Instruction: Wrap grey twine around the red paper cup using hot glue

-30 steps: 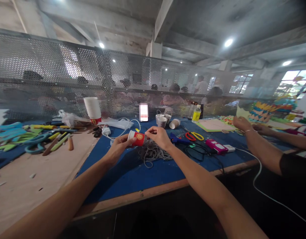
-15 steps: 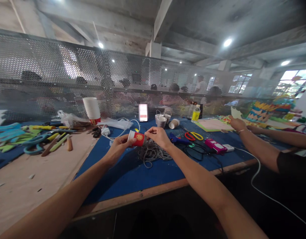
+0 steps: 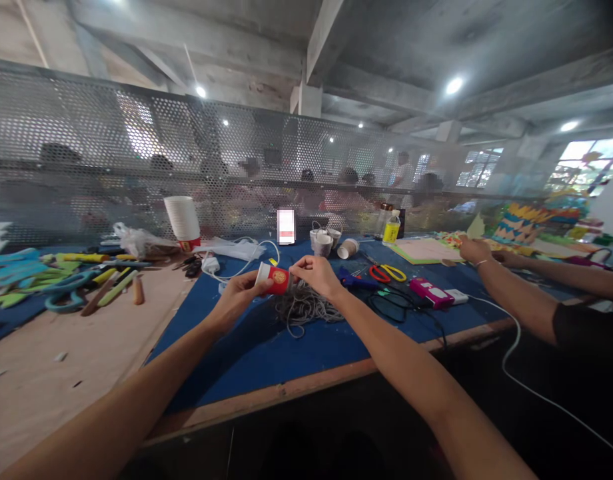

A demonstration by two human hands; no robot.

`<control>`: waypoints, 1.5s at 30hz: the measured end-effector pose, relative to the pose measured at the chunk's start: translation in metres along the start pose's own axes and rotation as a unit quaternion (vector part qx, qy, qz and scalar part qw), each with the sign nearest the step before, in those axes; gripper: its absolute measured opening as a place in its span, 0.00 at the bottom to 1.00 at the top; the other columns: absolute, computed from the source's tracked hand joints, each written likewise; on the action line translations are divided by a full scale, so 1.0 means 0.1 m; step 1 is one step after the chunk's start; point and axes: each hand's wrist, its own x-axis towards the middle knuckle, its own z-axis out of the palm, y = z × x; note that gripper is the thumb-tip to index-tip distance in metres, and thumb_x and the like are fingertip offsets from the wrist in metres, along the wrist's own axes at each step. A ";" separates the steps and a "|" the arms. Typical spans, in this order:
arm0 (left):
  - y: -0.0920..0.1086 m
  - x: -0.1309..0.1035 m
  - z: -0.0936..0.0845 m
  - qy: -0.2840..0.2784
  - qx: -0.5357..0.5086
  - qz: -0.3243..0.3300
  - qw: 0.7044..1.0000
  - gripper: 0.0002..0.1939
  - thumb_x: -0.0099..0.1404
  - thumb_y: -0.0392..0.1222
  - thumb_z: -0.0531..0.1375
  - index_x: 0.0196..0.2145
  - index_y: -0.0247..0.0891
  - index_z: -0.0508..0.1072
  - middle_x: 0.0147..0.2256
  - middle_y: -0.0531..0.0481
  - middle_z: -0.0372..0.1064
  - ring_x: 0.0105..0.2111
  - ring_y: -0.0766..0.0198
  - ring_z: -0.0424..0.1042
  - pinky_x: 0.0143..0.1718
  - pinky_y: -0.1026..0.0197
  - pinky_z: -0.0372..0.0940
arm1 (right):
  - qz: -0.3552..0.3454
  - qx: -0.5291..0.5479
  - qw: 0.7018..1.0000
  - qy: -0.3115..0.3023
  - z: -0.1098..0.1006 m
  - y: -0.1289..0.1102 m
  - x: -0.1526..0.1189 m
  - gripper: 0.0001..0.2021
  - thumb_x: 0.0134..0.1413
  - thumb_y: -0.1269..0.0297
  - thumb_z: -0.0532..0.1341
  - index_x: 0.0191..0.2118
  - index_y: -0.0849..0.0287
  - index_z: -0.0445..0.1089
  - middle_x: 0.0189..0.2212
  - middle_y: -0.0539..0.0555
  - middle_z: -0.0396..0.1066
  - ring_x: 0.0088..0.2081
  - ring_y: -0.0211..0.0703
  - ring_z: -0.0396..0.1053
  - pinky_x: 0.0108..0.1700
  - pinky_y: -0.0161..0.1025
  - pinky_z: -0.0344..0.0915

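A red paper cup [image 3: 277,281] with a white rim and a round gold print lies sideways in my left hand [image 3: 240,291], its rim to the left. Fingers and thumb are closed around the cup. At its base, my right hand [image 3: 316,275] is closed in a pinch on what looks like the grey cord; the fingertips hide the exact spot. A loose heap of this grey cord [image 3: 306,308] lies on the blue table mat [image 3: 246,360] just under both hands.
Behind stand grey cord-wrapped cups [image 3: 322,241], a tipped cup [image 3: 347,249] and stacked paper cups [image 3: 180,219]. A blue glue gun [image 3: 356,279], scissors [image 3: 386,273] and a magenta device [image 3: 430,293] lie right. Tools [image 3: 94,290] lie left. A co-worker's hand [image 3: 475,251] holds pale paper.
My hands and the red cup stay almost in place. At the right, the co-worker's pale paper piece has turned a little. The view has shifted slightly.
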 end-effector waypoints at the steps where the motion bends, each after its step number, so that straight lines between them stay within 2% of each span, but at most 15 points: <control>1: 0.00 0.00 0.00 0.001 0.006 0.001 1.000 0.16 0.61 0.52 0.68 0.42 0.40 0.84 0.37 0.48 0.80 0.37 0.55 0.73 0.40 0.57 0.64 | 0.002 0.001 1.000 -0.001 0.00 0.00 0.00 0.06 0.56 0.65 0.68 0.31 0.61 0.74 0.24 0.52 0.77 0.28 0.39 0.76 0.34 0.34 0.69; 18: 0.00 -0.01 0.00 -0.007 0.026 0.005 1.000 0.16 0.60 0.52 0.68 0.41 0.41 0.84 0.35 0.49 0.79 0.35 0.56 0.72 0.40 0.56 0.63 | 0.012 0.017 1.000 -0.013 -0.02 0.12 0.04 0.08 0.54 0.63 0.68 0.29 0.60 0.73 0.22 0.51 0.77 0.26 0.37 0.74 0.34 0.33 0.68; 23: 0.02 -0.02 0.02 -0.015 0.025 0.003 1.000 0.18 0.59 0.53 0.68 0.41 0.39 0.84 0.37 0.47 0.80 0.37 0.54 0.74 0.40 0.56 0.64 | 0.018 0.019 0.999 -0.017 -0.02 0.17 0.06 0.08 0.53 0.63 0.68 0.28 0.60 0.74 0.22 0.51 0.76 0.25 0.38 0.74 0.33 0.34 0.69; 31: 0.01 -0.01 0.03 -0.019 0.011 0.000 1.000 0.14 0.59 0.52 0.69 0.39 0.41 0.84 0.34 0.49 0.80 0.35 0.56 0.73 0.40 0.56 0.66 | 0.029 -0.023 0.999 -0.015 -0.02 0.18 0.08 0.11 0.54 0.59 0.69 0.27 0.60 0.75 0.21 0.50 0.76 0.26 0.38 0.73 0.33 0.33 0.67; 35: 0.00 -0.01 0.02 -0.011 -0.031 -0.019 0.999 0.15 0.59 0.51 0.70 0.39 0.40 0.84 0.37 0.48 0.80 0.37 0.56 0.74 0.44 0.55 0.67 | 0.026 -0.016 1.000 -0.002 -0.01 0.12 0.07 0.16 0.60 0.51 0.65 0.31 0.59 0.77 0.22 0.50 0.76 0.26 0.39 0.74 0.34 0.34 0.68; 39: -0.01 0.01 0.00 -0.009 -0.091 -0.043 0.995 0.16 0.60 0.50 0.70 0.42 0.39 0.84 0.40 0.46 0.81 0.40 0.57 0.76 0.48 0.56 0.68 | 0.023 0.088 0.996 -0.024 -0.01 0.03 0.03 0.25 0.66 0.41 0.56 0.38 0.60 0.76 0.23 0.52 0.76 0.27 0.41 0.77 0.38 0.37 0.72; 41: -0.01 0.02 -0.01 0.006 -0.116 -0.052 0.992 0.16 0.59 0.50 0.71 0.41 0.39 0.83 0.41 0.45 0.81 0.40 0.57 0.76 0.47 0.57 0.69 | 0.014 0.116 0.993 -0.026 0.00 0.00 0.02 0.23 0.66 0.43 0.57 0.40 0.60 0.74 0.25 0.53 0.78 0.29 0.42 0.78 0.42 0.39 0.72; 45: -0.01 0.05 -0.04 0.047 -0.153 -0.072 0.984 0.17 0.55 0.48 0.74 0.40 0.36 0.83 0.41 0.44 0.81 0.38 0.59 0.76 0.39 0.61 0.71 | 0.009 0.121 0.992 -0.021 0.03 -0.03 0.02 0.14 0.64 0.53 0.62 0.43 0.60 0.73 0.29 0.52 0.79 0.34 0.41 0.79 0.47 0.39 0.72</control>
